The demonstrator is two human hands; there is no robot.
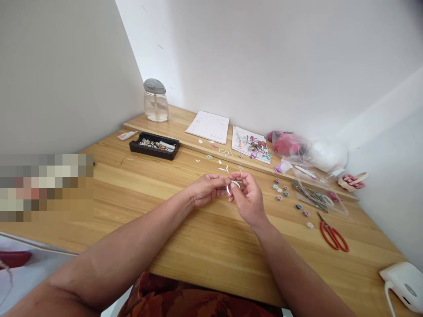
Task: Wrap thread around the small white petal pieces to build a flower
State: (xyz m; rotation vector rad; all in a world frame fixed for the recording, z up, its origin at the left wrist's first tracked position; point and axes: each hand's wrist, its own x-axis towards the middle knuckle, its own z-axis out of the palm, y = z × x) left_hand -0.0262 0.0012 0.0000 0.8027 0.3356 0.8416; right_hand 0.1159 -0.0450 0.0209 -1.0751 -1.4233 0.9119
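1. The left hand [206, 190] and right hand [248, 198] nearly meet over the table [198, 251], thumbs and fingers pinching a small curved green-and-white piece [235, 182] between them.
2. Just beyond the fingertips lie small white cut-outs [220, 162] and a green leaf shape [209, 156].
3. Right of the right hand, small spools [279, 198] are scattered; red-handled scissors [325, 225] lie farther right.
4. Beyond the left hand and to its left, a black tray [150, 152] holds beads [150, 144].
5. Farther beyond both hands are white sheets [209, 126] and colourful flower-like pieces [259, 147].
6. Far beyond the left hand stands a grey-lidded clear bottle [156, 108].
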